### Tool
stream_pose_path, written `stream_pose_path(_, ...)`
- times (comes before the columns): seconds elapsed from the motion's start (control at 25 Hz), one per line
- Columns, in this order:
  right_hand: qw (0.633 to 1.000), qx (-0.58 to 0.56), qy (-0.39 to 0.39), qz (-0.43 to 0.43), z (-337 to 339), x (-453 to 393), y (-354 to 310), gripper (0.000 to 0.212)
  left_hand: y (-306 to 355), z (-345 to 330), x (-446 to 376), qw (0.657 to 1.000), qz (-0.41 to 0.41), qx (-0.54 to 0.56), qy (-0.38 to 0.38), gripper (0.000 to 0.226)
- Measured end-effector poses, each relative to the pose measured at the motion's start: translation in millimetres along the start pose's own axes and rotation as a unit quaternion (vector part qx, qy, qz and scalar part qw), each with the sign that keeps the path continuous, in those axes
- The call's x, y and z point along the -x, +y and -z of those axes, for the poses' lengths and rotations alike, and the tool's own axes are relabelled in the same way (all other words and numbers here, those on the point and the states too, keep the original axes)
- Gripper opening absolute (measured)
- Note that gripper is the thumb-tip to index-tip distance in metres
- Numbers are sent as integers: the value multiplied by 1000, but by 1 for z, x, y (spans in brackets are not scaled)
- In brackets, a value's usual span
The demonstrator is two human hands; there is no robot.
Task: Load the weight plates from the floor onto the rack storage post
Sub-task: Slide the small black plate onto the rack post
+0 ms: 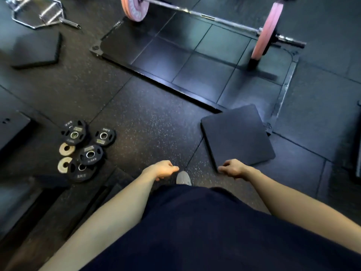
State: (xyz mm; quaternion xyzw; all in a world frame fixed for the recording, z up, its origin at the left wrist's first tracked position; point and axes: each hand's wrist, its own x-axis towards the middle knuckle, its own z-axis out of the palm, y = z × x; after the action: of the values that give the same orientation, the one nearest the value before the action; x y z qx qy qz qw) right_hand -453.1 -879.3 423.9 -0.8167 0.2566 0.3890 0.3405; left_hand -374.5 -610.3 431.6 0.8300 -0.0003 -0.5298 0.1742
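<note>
Both hands hung empty over the rubber floor (148,122), left hand (163,170) and right hand (233,169) loosely curled, gripping nothing. The weight plates (84,149) lay clustered on the floor, well left of the left hand.

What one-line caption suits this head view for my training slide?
Empty-handed, left hand and right hand hang above the gym floor; small weight plates lie clustered to the left.

At the top of the frame we see a barbell (195,13) with pink plates (264,39) resting on a black platform (175,63). A hex bar (37,13) lies in the upper left, with a dark pad (35,49) below it. Another pad (237,135) overlaps the platform's near corner, right of centre, on the speckled floor (148,122).
</note>
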Motion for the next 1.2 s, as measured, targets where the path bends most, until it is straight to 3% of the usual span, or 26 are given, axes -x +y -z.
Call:
stream_pose_path(0.12, 998, -22, 42, 36, 57, -45, -73, 20, 24, 93, -25, 997, -10, 20, 72, 51)
stream_pose_path(0.28, 995, 27, 50, 85, 114, -118, -168, 30, 45, 196, -67, 990, -7, 77, 120, 55)
stream_pose_path(0.52, 981, 138, -43, 127, 176, -237, -308, 26, 52, 312, -128, 986, 45, 124, 106, 47)
stream_pose_path(0.64, 946, 265, -108, 154, 198, -280, -393, 23, 37, 356, -134, 966, 93, 210, 115, 47)
stream_pose_path(0.76, 896, 373, -144, 193, 204, -308, -482, 30, 9, 386, -136, 930, 136, 306, 151, 44)
stream_pose_path(0.88, 866, 403, -176, 237, 182, -323, -568, 20, -26, 405, -136, 888, 174, 395, 160, 44)
stream_pose_path(1.04, 826, 455, -208, 261, 127, -343, -663, 32, -85, 420, -142, 835, 189, 497, 144, 20)
stream_pose_path(1.2, 792, 504, -218, 268, 52, -353, -754, 30, -170, 441, -144, 768, 217, 579, 167, 38)
